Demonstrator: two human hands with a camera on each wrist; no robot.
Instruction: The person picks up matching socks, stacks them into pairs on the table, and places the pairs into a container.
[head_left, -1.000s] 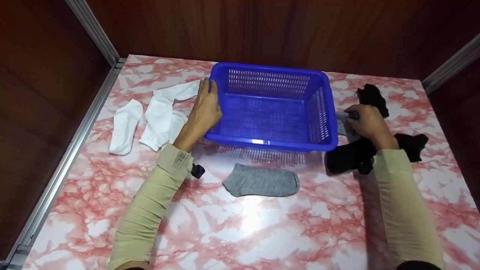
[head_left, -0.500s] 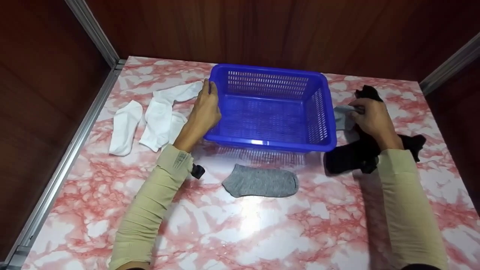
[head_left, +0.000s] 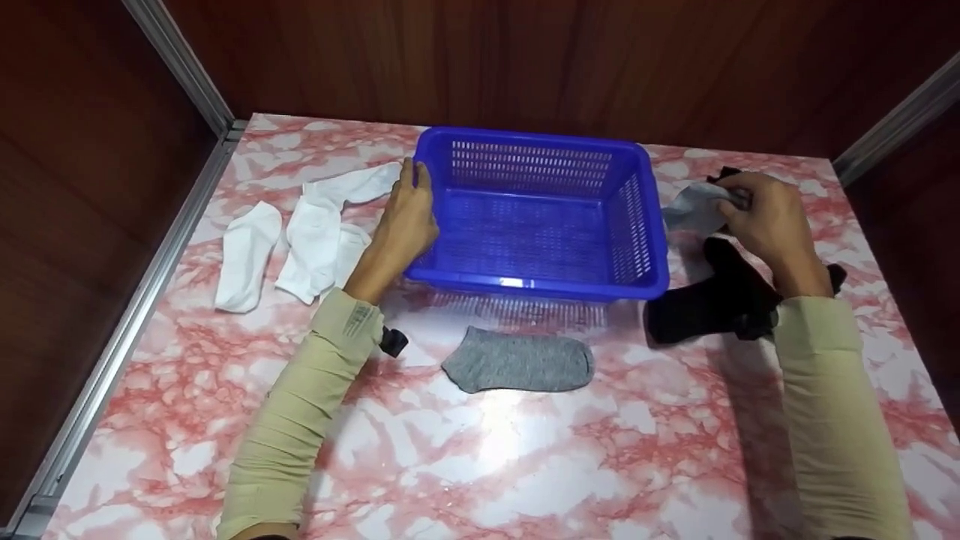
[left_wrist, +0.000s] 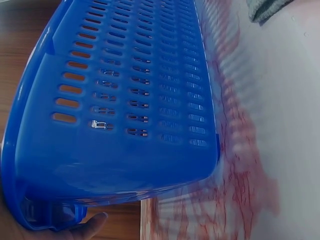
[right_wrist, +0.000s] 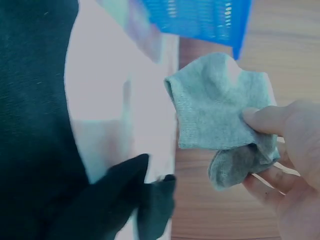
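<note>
A blue plastic basket [head_left: 525, 285] with slotted walls stands at the back middle of the table. My left hand [head_left: 407, 217] grips its left rim; in the left wrist view the fingers [left_wrist: 92, 227] curl under that rim. On the basket's right, my right hand [head_left: 772, 217] pinches a light grey sock [head_left: 694, 208] between thumb and fingers. The right wrist view shows this sock [right_wrist: 215, 105] raised, its cuff pointing toward the basket and a folded part hanging below. Another grey sock [head_left: 521, 364] lies flat in front of the basket.
Several white socks [head_left: 315, 232] lie left of the basket, partly behind the left hand. Black socks [head_left: 705, 304] are bunched on the right, under the right wrist. Dark wooden panels [head_left: 525, 60] with metal edging enclose the marbled table [head_left: 450, 465].
My right hand has lifted the light grey sock and moved right and back with it, uncovering more of the black socks. The left hand stays on the basket's rim.
</note>
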